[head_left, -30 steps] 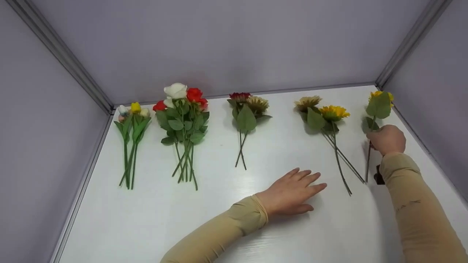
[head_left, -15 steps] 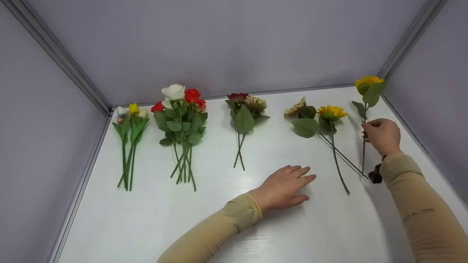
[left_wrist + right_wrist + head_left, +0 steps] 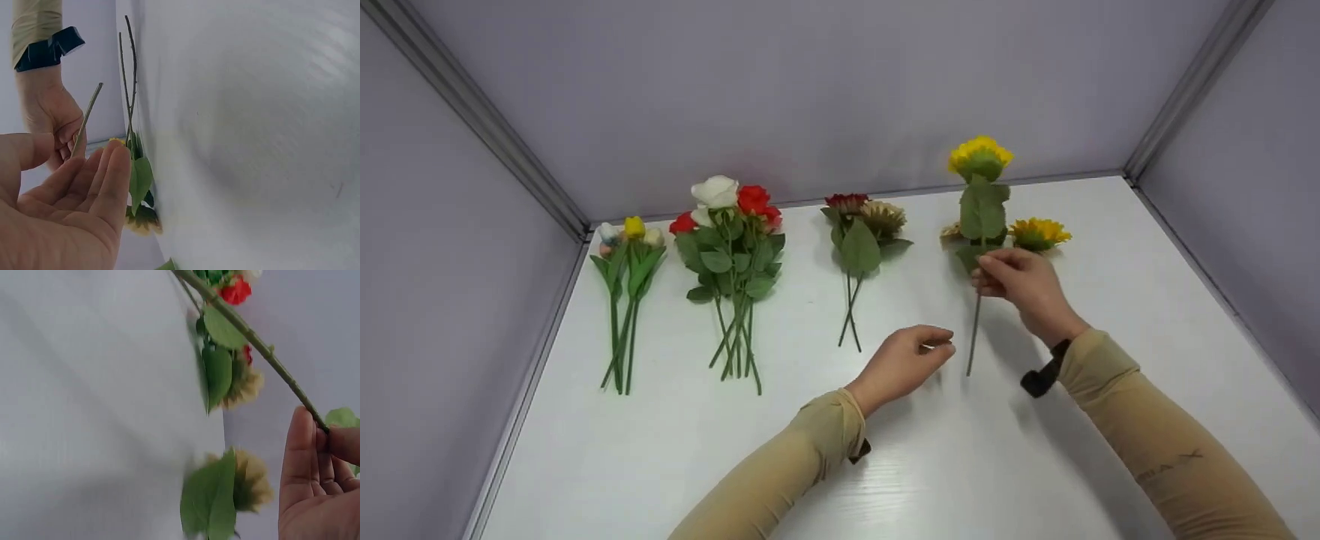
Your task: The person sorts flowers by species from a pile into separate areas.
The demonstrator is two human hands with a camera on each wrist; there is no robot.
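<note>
My right hand (image 3: 1030, 291) pinches the stem of a yellow sunflower (image 3: 981, 159), holding it upright with the bloom at the top. In the right wrist view, thumb and fingers close on the green stem (image 3: 264, 351). The left hand (image 3: 898, 369) hovers just left of the stem's lower end, holding nothing. Its fingers are extended and slightly bent, the palm facing the stem in the left wrist view. Behind the held sunflower lie another yellow sunflower (image 3: 1039, 234) and a beige flower (image 3: 952, 231), partly hidden by the right hand and the held leaves.
Along the back of the white table (image 3: 660, 465) lie tulips (image 3: 634, 227), a bunch of red and white roses (image 3: 715, 192), and a dark red flower (image 3: 847, 202) crossed with a beige one (image 3: 883, 217). Grey panels (image 3: 840, 82) enclose the back and sides.
My right hand lifted the sunflower from the far right and carried it left, over the other sunflower and beige flower. The left hand rose, turned and shifted left, its spread fingers drawing together.
</note>
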